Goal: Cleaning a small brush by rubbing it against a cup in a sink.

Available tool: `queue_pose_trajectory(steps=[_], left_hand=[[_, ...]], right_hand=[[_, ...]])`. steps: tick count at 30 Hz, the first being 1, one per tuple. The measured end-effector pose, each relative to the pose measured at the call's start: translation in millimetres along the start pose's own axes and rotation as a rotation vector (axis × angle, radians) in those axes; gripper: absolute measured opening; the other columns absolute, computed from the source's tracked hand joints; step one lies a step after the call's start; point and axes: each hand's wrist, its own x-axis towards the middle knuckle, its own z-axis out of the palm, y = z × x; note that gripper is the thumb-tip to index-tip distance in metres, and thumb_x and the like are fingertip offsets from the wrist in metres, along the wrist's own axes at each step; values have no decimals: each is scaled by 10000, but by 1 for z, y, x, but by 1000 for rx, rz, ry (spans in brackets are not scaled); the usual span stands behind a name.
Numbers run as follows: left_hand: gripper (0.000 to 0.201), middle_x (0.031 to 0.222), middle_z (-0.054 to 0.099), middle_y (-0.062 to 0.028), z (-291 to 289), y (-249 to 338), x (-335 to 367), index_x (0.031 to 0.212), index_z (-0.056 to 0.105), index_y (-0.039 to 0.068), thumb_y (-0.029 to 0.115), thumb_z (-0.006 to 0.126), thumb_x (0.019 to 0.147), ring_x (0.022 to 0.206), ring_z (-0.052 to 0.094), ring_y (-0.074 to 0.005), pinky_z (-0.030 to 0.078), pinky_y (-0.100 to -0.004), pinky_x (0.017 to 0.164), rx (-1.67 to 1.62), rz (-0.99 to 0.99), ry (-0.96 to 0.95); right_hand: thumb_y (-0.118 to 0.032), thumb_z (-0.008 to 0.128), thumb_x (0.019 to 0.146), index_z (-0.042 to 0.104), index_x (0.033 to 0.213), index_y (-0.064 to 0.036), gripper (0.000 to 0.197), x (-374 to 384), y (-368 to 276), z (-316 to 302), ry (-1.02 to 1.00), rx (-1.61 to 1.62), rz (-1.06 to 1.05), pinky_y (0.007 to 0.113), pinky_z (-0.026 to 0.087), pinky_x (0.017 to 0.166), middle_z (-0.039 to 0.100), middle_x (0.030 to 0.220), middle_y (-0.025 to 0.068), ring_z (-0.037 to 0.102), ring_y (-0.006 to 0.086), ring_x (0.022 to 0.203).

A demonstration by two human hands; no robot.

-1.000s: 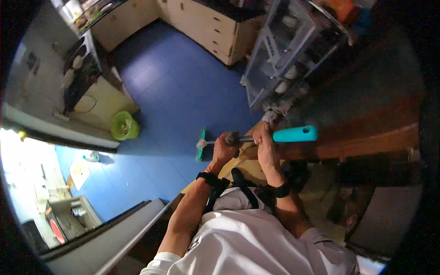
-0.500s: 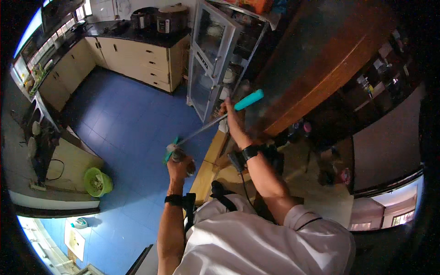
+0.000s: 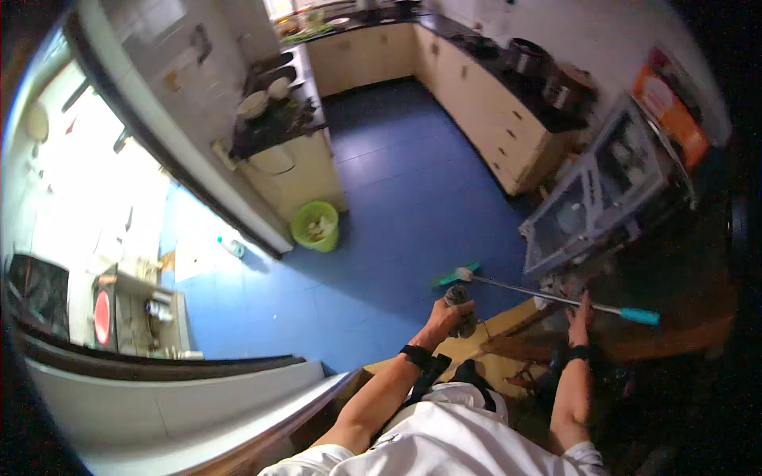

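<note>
- My left hand (image 3: 446, 319) is curled round a crumpled grey-brown bundle (image 3: 467, 326), which bulges out past my fingers; its material is too blurred to tell.
- My right hand (image 3: 581, 319) reaches up to a long-handled cleaning tool with a silvery metal pole (image 3: 520, 288), meeting the pole near its grip end; I cannot tell whether my fingers close round it or only rest against it.
- The tool slants across in front of me, its smooth teal grip (image 3: 639, 316) to the right, beyond my right hand, and its narrow teal-green head (image 3: 456, 275) to the left.
- My left hand and the bundle are just below that head, on my side of it; whether they touch it I cannot tell.
- Under the head spreads a blue tiled floor (image 3: 389, 238), bordered near my hands by a yellowish wooden strip (image 3: 508, 320).
- A round lime-green plastic bin (image 3: 321, 244) with pale scraps in it stands on the floor, beside the near right corner of a short cream cabinet (image 3: 305, 178).
- A clear bottle with a blue cap (image 3: 232, 247) is on the floor, left of the bin.
- To the right, a grey-framed cabinet with glass panes (image 3: 591, 186) stands near the pole.
- Behind it, dark pots (image 3: 528, 57) stand toward the near end of a black worktop (image 3: 540, 103).
</note>
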Motion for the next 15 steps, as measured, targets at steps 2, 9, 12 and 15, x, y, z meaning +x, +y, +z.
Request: queue_pose_trajectory(steps=[2,9,12,15], left_hand=[[287,826,666,-34,-23,-6,6,1030,644,76,314,757,917,685,639,-166,534,-351,569,-172,17,-39],[315,862,629,-28,-94,44,-26,1125,597,111,412,616,1032,732,662,-177,572,-360,630,-671,176,109],[376,870,631,-25,-141,51,-57,1193,610,113,452,605,1031,746,668,-174,583,-366,657,-655,269,300],[445,868,631,-26,-158,36,-52,1238,621,104,496,585,1030,760,671,-174,593,-370,684,-749,357,397]], right_hand=[[-532,579,1016,447,1506,-107,662,22,27,-12,-77,75,-35,418,516,974,560,1187,129,586,252,1061],[-552,500,1049,583,1322,-88,544,72,105,35,-701,250,555,391,523,614,586,742,77,549,198,661],[-580,540,1022,555,1386,-83,617,-35,78,225,-668,-186,467,390,581,676,669,978,105,682,248,880],[-588,575,1001,470,1490,-70,721,-122,19,350,-1081,-320,335,447,589,827,642,1227,137,682,272,1074]])
